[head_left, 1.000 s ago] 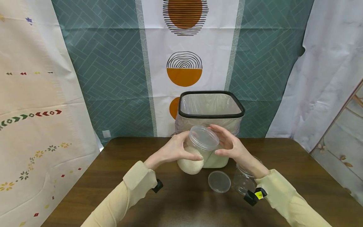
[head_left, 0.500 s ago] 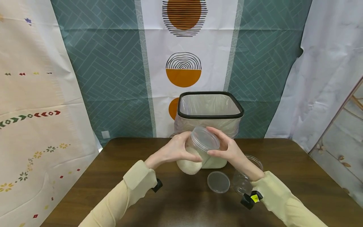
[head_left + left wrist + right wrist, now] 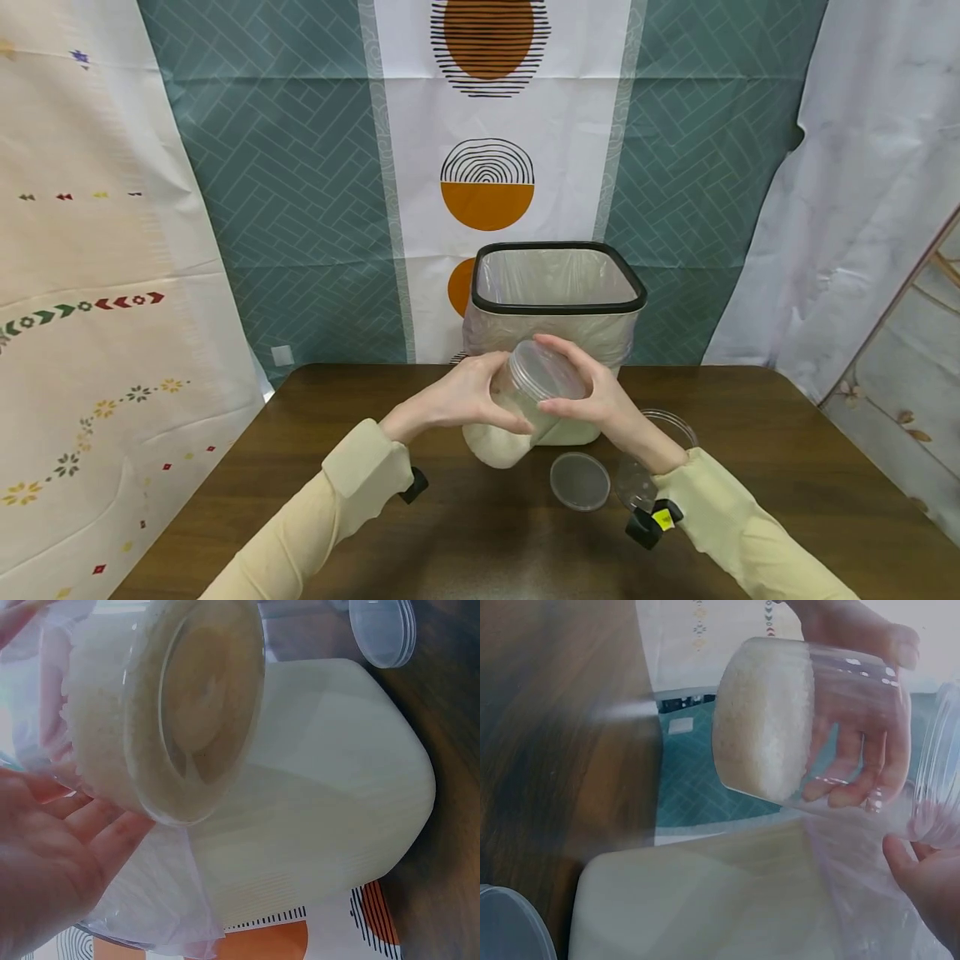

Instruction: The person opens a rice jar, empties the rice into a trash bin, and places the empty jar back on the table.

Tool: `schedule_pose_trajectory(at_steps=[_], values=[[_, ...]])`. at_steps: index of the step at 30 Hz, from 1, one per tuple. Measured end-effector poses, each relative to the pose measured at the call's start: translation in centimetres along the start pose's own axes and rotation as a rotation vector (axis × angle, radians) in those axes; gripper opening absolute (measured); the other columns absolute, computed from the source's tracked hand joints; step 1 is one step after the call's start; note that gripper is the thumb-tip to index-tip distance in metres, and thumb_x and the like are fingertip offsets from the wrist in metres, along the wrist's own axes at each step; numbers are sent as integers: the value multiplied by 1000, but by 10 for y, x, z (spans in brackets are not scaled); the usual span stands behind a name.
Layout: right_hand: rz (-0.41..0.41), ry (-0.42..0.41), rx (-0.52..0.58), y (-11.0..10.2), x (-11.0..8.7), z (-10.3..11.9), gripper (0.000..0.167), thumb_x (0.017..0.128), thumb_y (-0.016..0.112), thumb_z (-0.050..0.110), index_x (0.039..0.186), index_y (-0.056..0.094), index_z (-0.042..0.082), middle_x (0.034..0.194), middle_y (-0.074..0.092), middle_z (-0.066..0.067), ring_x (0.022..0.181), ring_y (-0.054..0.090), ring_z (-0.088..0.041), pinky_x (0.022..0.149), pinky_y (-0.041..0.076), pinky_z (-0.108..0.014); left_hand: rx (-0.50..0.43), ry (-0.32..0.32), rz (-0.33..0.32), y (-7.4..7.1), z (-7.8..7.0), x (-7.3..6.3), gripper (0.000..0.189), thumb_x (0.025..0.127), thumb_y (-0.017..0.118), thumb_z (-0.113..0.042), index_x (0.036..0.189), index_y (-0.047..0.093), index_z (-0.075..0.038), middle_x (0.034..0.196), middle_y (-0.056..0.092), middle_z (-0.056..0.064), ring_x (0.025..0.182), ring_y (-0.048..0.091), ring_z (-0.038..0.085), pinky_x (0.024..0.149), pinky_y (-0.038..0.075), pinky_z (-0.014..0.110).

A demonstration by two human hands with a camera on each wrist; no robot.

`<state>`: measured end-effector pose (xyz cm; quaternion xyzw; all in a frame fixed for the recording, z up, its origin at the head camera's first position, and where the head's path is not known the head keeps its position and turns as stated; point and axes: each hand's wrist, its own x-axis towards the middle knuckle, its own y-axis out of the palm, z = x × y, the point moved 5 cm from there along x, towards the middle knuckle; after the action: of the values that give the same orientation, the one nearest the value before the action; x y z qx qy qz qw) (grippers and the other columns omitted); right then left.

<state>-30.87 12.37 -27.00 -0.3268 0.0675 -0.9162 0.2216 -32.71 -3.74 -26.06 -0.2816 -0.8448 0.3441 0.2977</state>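
Observation:
A clear jar (image 3: 498,446) partly filled with whitish rice-like grains tilts in the air, its base toward the lower left. My left hand (image 3: 468,392) grips the jar's side; the right wrist view shows its fingers through the clear wall. At the jar's mouth sits a clear ridged lid (image 3: 553,367), and my right hand (image 3: 588,387) curls thumb and fingers round its edge. Whether the lid is seated on the jar cannot be told. In the left wrist view the jar's rounded base (image 3: 202,697) faces the camera.
Behind the hands stands a cream bin with a black rim (image 3: 558,309) and a plastic liner. On the brown table (image 3: 465,533) lie a loose clear lid (image 3: 580,481) and a second clear jar (image 3: 636,483), partly hidden by my right forearm.
My right hand has moved left and its fingers have come in round the lid's edge. The jar has tilted slightly more, with its base shifting left and down.

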Motion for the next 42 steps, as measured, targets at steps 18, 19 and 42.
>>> schedule_pose_trajectory(at_steps=[18,19,42], values=[[32,-54,100,-7,1,7,73,77,70,16,135,32,-5,137,34,-15,125,27,-26,99,21,-35,22,-26,9,-9,11,-9,60,61,78,-47,109,55,-19,98,57,-11,92,51,12,77,42,32],[28,-47,101,-7,1,6,72,77,70,14,135,32,-5,137,34,-15,125,27,-26,99,21,-35,29,-30,1,-10,12,-10,60,61,78,-47,109,55,-19,98,56,-11,93,51,12,78,42,32],[-96,138,50,-11,-11,-21,59,81,61,15,135,38,3,136,35,-11,119,32,-24,90,32,-33,-12,-102,-194,-47,11,-41,52,66,80,-32,109,56,-15,103,58,-6,98,51,12,83,40,34]])
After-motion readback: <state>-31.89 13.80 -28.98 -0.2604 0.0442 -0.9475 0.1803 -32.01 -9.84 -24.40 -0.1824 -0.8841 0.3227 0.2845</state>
